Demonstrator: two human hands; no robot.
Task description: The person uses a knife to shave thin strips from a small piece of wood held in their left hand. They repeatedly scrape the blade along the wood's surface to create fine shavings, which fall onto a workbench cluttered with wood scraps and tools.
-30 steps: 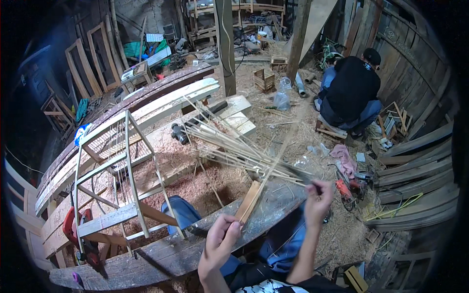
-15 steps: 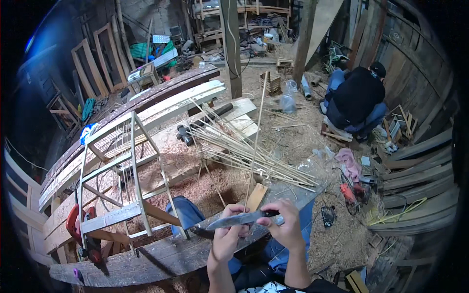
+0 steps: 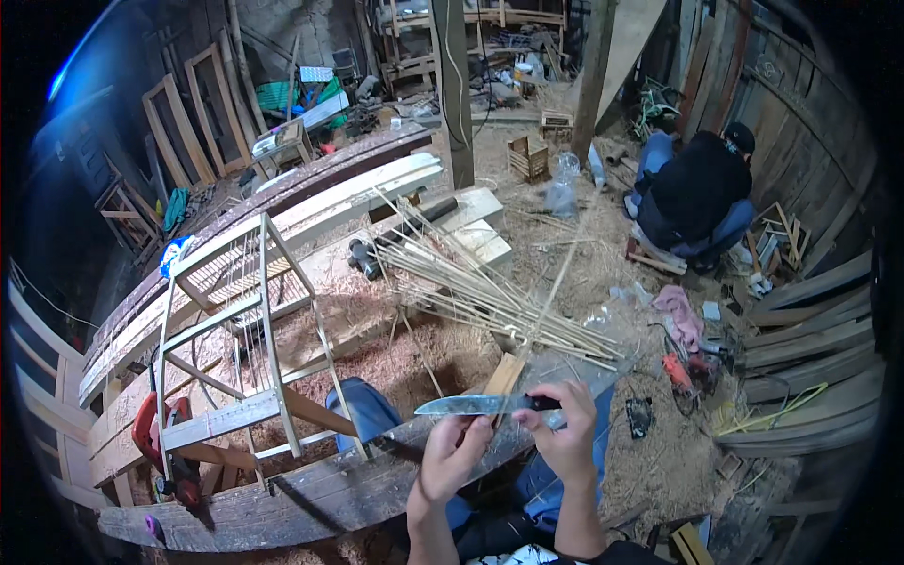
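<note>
My right hand (image 3: pixel 563 424) is closed round the dark handle of a knife (image 3: pixel 461 406), its blade lying across above my left hand and pointing left. Behind the blade, my left hand (image 3: pixel 452 456) is closed on a thin wooden strip (image 3: pixel 556 282), which slants up and to the right, blurred by motion. A short flat piece of wood (image 3: pixel 505 374) lies on the bench edge just beyond the knife. Past it, a loose bundle of thin strips (image 3: pixel 499 306) rests across the bench. The fingertips of my left hand are partly hidden by the blade.
A slatted wooden frame (image 3: pixel 268 320) stands at the left on the bench (image 3: pixel 245 518). A hammer (image 3: pixel 365 258) lies beyond the shavings. Another person (image 3: pixel 695 193) crouches at the far right. Red power tools (image 3: pixel 680 375) and a pink cloth (image 3: pixel 676 314) lie on the floor.
The strip in my left hand has swung from nearly upright toward the right. The knife has turned to a more level position and moved slightly up and right.
</note>
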